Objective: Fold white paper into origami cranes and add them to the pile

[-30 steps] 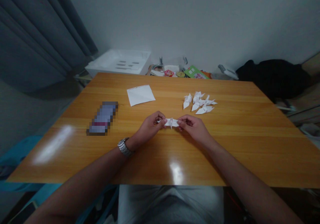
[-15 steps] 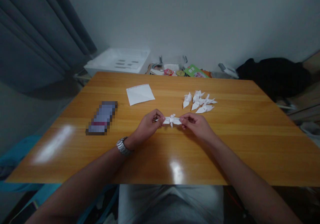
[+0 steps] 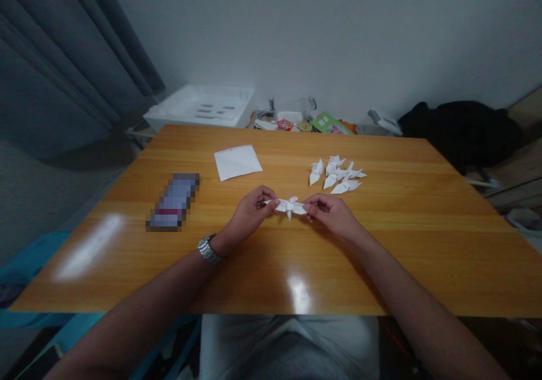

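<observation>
Broad wooden table (image 3: 381, 256), glossy, filling the view. At 11 o'clock from the hands, a blank white sheet (image 3: 237, 162); at 1 o'clock, a cluster of finished paper cranes (image 3: 337, 175); at 9 o'clock, a blurred-out dark object (image 3: 173, 201). Dead centre, just above the tabletop: left hand (image 3: 250, 214) and right hand (image 3: 332, 216), each closed in a fingertip pinch on one end of a small folded paper crane (image 3: 290, 205). Judged step: wings being drawn apart, near the finish. Next move calling for a gentle, even outward pull, no tearing. Long axis running 9 to 3 o'clock; head end too small to tell.
</observation>
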`<action>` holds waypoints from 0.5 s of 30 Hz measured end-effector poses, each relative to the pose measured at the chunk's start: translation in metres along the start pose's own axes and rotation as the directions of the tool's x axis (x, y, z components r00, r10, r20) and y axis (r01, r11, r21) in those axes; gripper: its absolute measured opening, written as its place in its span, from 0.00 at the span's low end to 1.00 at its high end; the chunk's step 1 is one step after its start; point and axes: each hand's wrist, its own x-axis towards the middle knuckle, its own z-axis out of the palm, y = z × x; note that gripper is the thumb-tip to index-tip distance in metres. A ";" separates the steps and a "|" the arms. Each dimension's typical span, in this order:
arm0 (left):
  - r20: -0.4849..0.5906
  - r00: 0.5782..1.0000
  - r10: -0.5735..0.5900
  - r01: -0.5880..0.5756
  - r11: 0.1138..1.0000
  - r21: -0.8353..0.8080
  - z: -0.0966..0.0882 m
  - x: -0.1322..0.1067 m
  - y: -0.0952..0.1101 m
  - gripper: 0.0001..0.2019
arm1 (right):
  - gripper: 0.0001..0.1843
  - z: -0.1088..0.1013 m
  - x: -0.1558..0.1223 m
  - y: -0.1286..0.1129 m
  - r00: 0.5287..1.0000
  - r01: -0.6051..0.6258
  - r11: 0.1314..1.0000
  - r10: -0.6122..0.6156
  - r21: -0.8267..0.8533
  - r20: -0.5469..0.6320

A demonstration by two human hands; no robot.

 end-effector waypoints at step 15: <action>0.140 0.990 0.032 -0.033 0.999 0.004 0.005 -0.002 -0.011 0.14 | 0.06 0.005 -0.012 -0.027 0.925 0.379 0.880 -0.353 -0.285 0.142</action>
